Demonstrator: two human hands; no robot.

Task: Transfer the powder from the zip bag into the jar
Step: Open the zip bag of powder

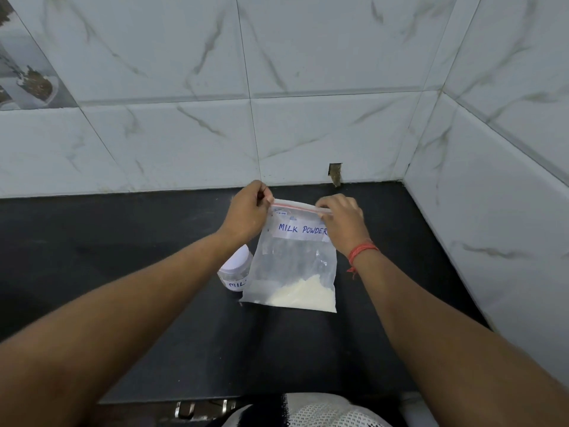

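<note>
Jar [235, 269] half hidden behind zip bag [292, 260], label cut off, both hands' fingers [265, 195] pinching its top corners.

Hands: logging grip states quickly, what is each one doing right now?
Left hand: closed, pinching the top left corner of the zip bag.
Right hand: closed, pinching the bag's top right corner.

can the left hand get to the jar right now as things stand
Probably not at once. The left hand pinches a top corner of the zip bag, as does the right hand. The jar stands below the left wrist, partly behind the bag; once that grip lets go, the way looks free.
</note>
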